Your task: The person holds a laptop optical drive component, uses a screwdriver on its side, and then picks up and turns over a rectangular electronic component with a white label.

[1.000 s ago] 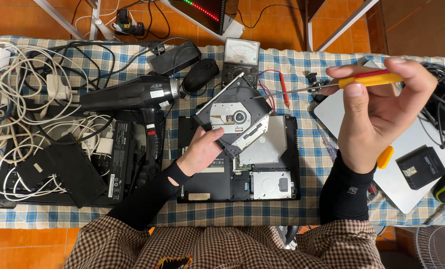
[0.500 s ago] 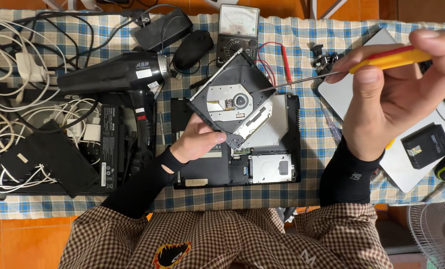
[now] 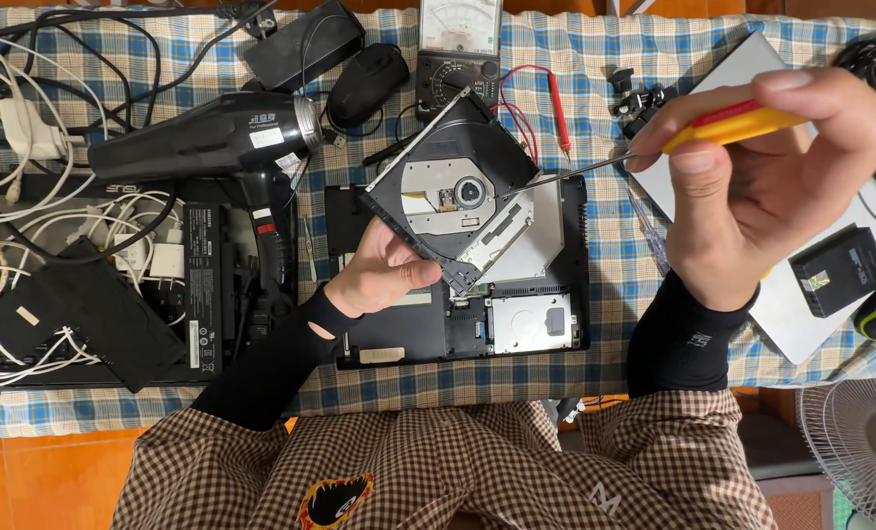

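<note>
You wear tight black sleeves on both forearms, ending at the wrists; the left hand [image 3: 384, 275] and right hand [image 3: 762, 186] are bare. The right sleeve carries small pale lettering near its cuff. Below, brown-and-cream checked cloth bears a flame-coloured patch.

A square black optical disc drive [image 3: 462, 201] with a silver metal top plate and a round central spindle is held tilted, one corner raised, by the left hand [image 3: 384, 275], whose grip closes on its lower edge. Its grey open tray is seen extending right of that grip. A slim screwdriver [image 3: 654, 147] with a yellow-and-red plastic handle and thin steel shaft is pinched in the right hand [image 3: 767, 186]; its tip is laid on the drive's right edge, up and right of the left grip.
</note>
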